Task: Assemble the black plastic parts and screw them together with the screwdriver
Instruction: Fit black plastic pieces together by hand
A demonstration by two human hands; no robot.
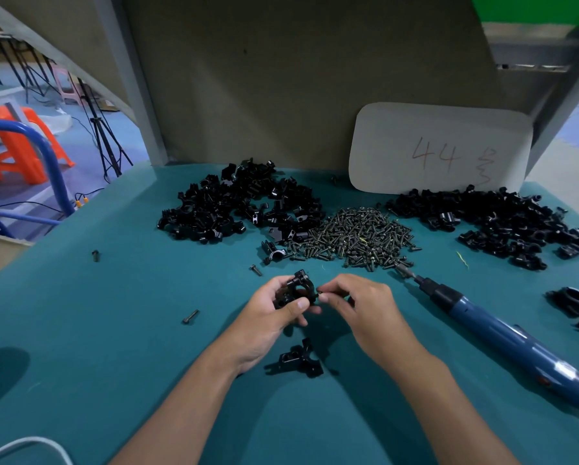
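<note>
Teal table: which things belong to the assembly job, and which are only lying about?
Job: black plastic clamp in left hand; small dark screw in right hand; blue electric screwdriver; pile of dark screws.

Lying about: white card marked 44; orange plastic stool.

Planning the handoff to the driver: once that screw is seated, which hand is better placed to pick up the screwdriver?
The right hand. The screwdriver lies on the table just to its right, while the left hand grips the black plastic assembly. It must first let go of the screw it pinches.

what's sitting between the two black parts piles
In the head view, a heap of screws lies between the left pile and the right pile.
</note>
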